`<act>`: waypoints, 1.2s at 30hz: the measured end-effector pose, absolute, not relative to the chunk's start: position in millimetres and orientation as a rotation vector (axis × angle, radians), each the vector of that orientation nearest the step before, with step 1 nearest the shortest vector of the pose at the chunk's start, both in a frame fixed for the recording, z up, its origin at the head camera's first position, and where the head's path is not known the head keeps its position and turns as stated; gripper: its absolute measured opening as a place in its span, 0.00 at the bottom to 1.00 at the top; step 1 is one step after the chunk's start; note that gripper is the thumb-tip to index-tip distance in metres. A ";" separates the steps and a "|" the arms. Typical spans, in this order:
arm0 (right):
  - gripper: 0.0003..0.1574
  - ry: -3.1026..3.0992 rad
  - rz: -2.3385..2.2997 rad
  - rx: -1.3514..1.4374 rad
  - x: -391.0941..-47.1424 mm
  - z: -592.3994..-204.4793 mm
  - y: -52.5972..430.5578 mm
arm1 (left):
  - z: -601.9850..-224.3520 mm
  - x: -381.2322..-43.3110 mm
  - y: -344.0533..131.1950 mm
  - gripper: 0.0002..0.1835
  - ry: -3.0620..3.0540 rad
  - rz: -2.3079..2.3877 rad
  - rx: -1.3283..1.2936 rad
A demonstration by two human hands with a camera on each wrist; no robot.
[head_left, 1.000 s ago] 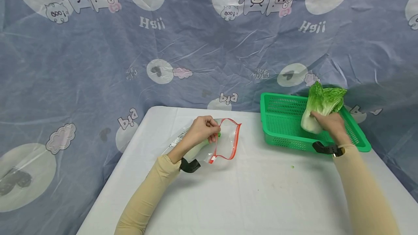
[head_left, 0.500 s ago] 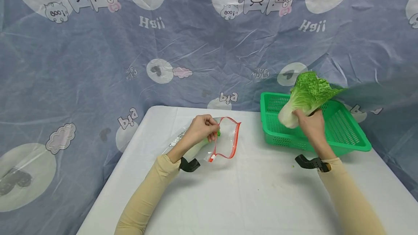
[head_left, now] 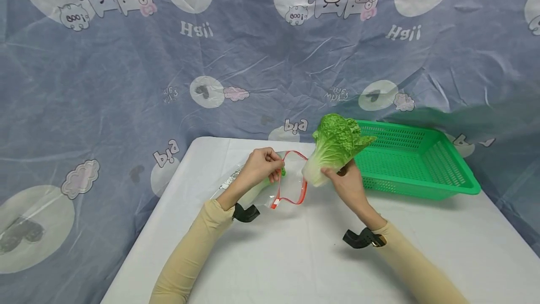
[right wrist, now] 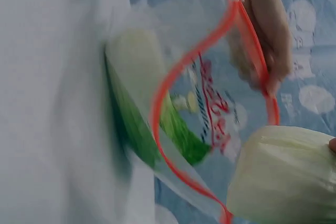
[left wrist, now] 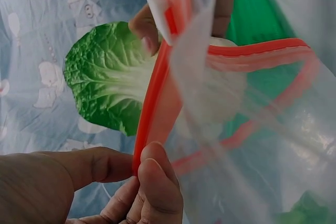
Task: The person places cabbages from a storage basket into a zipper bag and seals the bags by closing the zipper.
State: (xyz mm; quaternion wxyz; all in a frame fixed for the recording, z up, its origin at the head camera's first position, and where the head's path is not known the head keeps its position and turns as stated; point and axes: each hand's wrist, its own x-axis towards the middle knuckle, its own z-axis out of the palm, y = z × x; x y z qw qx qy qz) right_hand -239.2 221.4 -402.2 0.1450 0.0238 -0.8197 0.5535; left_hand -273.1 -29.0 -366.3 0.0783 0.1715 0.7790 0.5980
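Observation:
My left hand [head_left: 262, 169] pinches the red zip edge of a clear zip bag [head_left: 292, 183] between thumb and fingers. The bag's mouth gapes toward the right, its white slider [left wrist: 160, 14] at one end. Inside lies a pale-stalked vegetable with green leaves [right wrist: 139, 77]. My right hand [head_left: 349, 186] grips a napa cabbage [head_left: 335, 147] around its lower part, leaves tilted up and to the right. The cabbage's white base [right wrist: 283, 174] is right at the bag's red rim in the right wrist view. Some of my right fingers are hidden behind the cabbage.
A green perforated plastic basket [head_left: 422, 190] stands at the back right of the white table [head_left: 295, 257]. Behind the table hangs a blue-grey patterned cloth [head_left: 253, 50]. Black camera mounts [head_left: 358, 238] sit on the wrists.
My right hand has lifted the napa cabbage out of the green basket and carried it left to the bag's mouth. My left hand has stayed in place, pinching the bag's edge.

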 end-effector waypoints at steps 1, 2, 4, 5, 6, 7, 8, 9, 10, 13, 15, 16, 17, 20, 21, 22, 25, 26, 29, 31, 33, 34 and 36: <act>0.44 -2.370 1.622 0.096 -238.2 -405.2 216.4 | -366.7 -273.2 -28.7 0.04 2.336 1.791 0.507; 0.46 -2.382 1.645 0.122 -237.3 -408.3 211.6 | -366.7 -272.9 -28.5 0.04 2.337 1.791 0.501; 0.47 -2.394 1.700 0.173 -235.7 -413.8 202.6 | -367.1 -272.7 -28.0 0.04 2.340 1.790 0.490; 0.47 -2.396 1.726 0.192 -235.3 -416.6 198.6 | -367.3 -272.7 -27.7 0.04 2.336 1.794 0.485; 0.47 -2.396 1.757 0.208 -234.8 -419.6 195.3 | -367.3 -272.5 -27.5 0.04 2.336 1.793 0.481; 0.48 -2.389 1.789 0.226 -234.1 -422.0 191.8 | -367.1 -272.3 -27.4 0.04 2.339 1.790 0.478; 0.47 -2.376 1.818 0.245 -233.8 -424.1 188.5 | -366.8 -272.1 -27.3 0.05 2.342 1.790 0.476; 0.47 -2.363 1.840 0.259 -233.2 -426.0 185.5 | -366.6 -272.0 -27.1 0.05 2.343 1.791 0.474; 0.47 -2.350 1.859 0.273 -233.1 -428.0 182.8 | -366.3 -271.9 -27.0 0.05 2.346 1.793 0.471; 0.49 -2.335 1.885 0.329 -232.8 -432.3 176.4 | -365.5 -272.1 -26.1 0.05 2.369 1.789 0.467; 0.50 -2.345 1.901 0.352 -232.8 -434.1 173.9 | -365.6 -272.7 -25.2 0.05 2.363 1.802 0.472; 0.50 -2.350 1.911 0.360 -233.0 -434.8 173.2 | -365.7 -272.8 -24.7 0.05 2.357 1.808 0.475; 0.50 -2.359 1.919 0.365 -232.9 -435.1 172.7 | -365.8 -273.0 -24.2 0.06 2.352 1.813 0.479; 0.44 -2.400 1.900 0.335 -231.8 -435.0 172.9 | -366.0 -273.2 -23.4 0.05 2.309 1.838 0.491; 0.42 -2.418 1.877 0.315 -231.1 -434.5 173.1 | -365.9 -273.2 -23.2 0.05 2.296 1.842 0.493; 0.39 -2.432 1.858 0.295 -230.9 -434.3 173.2 | -365.8 -273.0 -23.2 0.05 2.283 1.846 0.495; 0.32 -2.473 1.805 0.222 -230.4 -434.0 173.2 | -364.8 -272.5 -23.4 0.05 2.260 1.856 0.500; 0.31 -2.481 1.798 0.205 -230.5 -434.2 172.9 | -364.2 -272.3 -23.7 0.05 2.259 1.860 0.496; 0.27 -2.531 1.764 0.206 -231.2 -435.5 172.9 | -362.5 -272.1 -24.9 0.05 2.260 1.875 0.483; 0.28 -2.579 1.738 0.250 -231.0 -436.3 173.4 | -362.0 -272.0 -26.2 0.05 2.260 1.884 0.471; 0.30 -2.637 1.690 0.338 -230.5 -437.4 174.9 | -362.0 -271.8 -27.2 0.05 2.262 1.881 0.467; 0.32 -2.655 1.678 0.381 -230.1 -437.7 175.6 | -362.1 -271.5 -27.7 0.04 2.265 1.878 0.467; 0.37 -2.674 1.662 0.475 -229.4 -438.7 177.0 | -362.1 -271.2 -28.3 0.04 2.275 1.873 0.472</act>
